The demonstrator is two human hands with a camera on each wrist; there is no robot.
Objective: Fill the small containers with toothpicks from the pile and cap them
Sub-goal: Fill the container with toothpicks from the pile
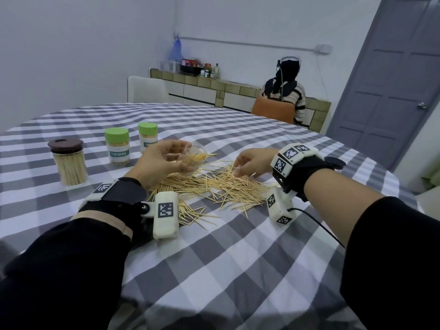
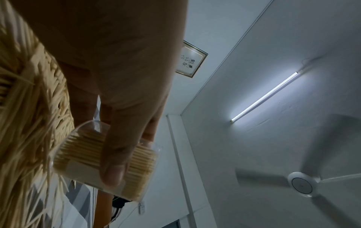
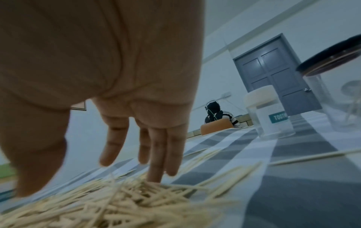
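Spillage threatens: left hand (image 1: 162, 160) grips the tilted, part-filled container (image 1: 193, 160) above the pile (image 1: 214, 184) on the bench; right hand (image 1: 250, 163), fingers spread, could scatter toothpicks

I'm curling my left hand (image 1: 164, 160) as if cupping; my right hand (image 1: 250, 163) is reaching down, fingers (image 3: 156, 154) extended.

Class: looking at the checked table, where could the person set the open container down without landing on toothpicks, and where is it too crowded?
Bare cloth lies on the near side of the table, this side of the toothpick pile, and behind the green-capped containers. Crowded: the pile under both hands, and the left row with the brown-lidded jar.
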